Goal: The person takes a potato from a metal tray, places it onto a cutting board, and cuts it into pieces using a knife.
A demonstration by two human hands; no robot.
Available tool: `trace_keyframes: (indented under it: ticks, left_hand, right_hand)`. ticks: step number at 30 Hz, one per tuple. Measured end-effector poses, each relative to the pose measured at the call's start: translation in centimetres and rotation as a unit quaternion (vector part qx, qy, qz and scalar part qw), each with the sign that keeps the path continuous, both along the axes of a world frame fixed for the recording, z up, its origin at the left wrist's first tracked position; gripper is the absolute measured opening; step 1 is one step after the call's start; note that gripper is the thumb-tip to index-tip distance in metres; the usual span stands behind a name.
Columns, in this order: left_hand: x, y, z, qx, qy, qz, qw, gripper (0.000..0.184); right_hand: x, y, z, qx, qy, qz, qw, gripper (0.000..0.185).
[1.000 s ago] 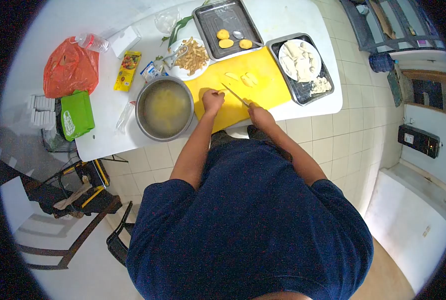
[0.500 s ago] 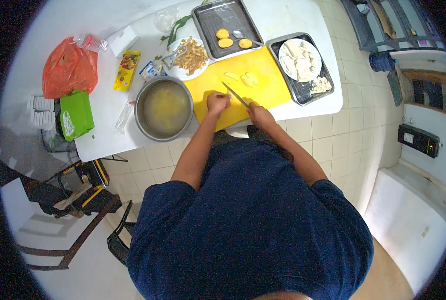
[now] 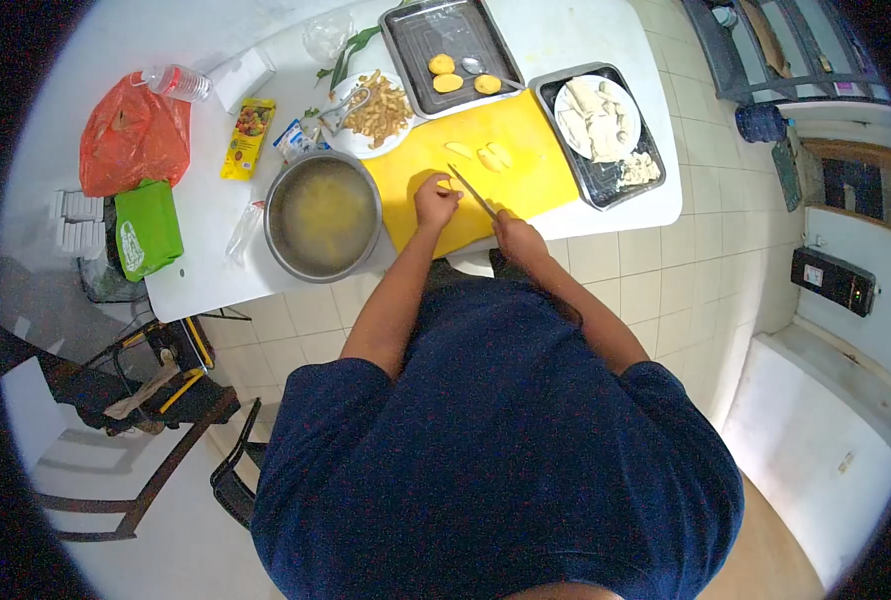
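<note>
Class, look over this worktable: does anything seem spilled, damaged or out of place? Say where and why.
No clear spill or damage shows. One mildly odd thing: the clear bottle lies on its side by the red bag instead of standing. Around the knife and yellow cutting board, nothing stands out.

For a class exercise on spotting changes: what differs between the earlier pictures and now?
The left hand has moved slightly to the right, closer to the knife. No new grasp or release can be made out. The right hand still holds the knife, and the potato slices on the yellow board and the metal pot stay where they were.
</note>
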State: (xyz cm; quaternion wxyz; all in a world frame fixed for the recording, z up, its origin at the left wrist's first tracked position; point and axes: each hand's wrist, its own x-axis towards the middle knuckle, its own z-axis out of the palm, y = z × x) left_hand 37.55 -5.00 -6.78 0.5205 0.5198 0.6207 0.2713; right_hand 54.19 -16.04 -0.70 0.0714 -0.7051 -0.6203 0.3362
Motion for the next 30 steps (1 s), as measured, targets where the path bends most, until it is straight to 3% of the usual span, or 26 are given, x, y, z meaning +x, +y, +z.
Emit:
trace_keyframes:
  ticks: [4,7,13,16,19,22,25,28,30]
  left_hand:
    - [0.1,0.0,0.4,0.042,0.016,-0.039,0.998,0.032]
    - [-0.3,0.8,-0.5,0.219,0.122,-0.142,0.958,0.039]
    - [-0.3,1.9,3.5,0.178,0.1,-0.227,0.952,0.031]
    - [-0.8,2.8,2.0,0.19,0.14,-0.312,0.92,0.033]
    - [-0.9,3.8,1.6,0.301,0.209,-0.243,0.898,0.033]
    - [-0.5,2.7,6.2,0.272,0.186,-0.165,0.93,0.031]
    - [-0.9,2.3,2.6,0.156,0.132,-0.197,0.959,0.028]
    - [-1.5,2.1,1.6,0.107,0.072,-0.136,0.982,0.029]
    - [-1.2,2.4,1.1,0.195,0.078,-0.05,0.976,0.028]
  right_hand:
    - [0.4,0.3,1.4,-0.025,-0.001,-0.063,0.998,0.028]
    - [1.2,0.0,1.8,0.004,0.014,-0.086,0.996,0.027]
    - [2.1,-0.5,0.6,0.042,0.028,-0.115,0.992,0.025]
    - [2.1,-0.6,0.3,0.063,0.032,-0.12,0.99,0.025]
    - [2.2,-0.5,0.1,0.057,0.053,-0.127,0.989,0.025]
    - [2.0,-0.6,0.9,0.077,0.057,-0.13,0.987,0.025]
    - [2.0,-0.5,0.6,0.083,0.064,-0.122,0.987,0.025]
    - [1.9,-0.5,0.5,0.085,0.071,-0.129,0.985,0.025]
    - [2.0,-0.4,0.6,0.06,0.071,-0.115,0.989,0.027]
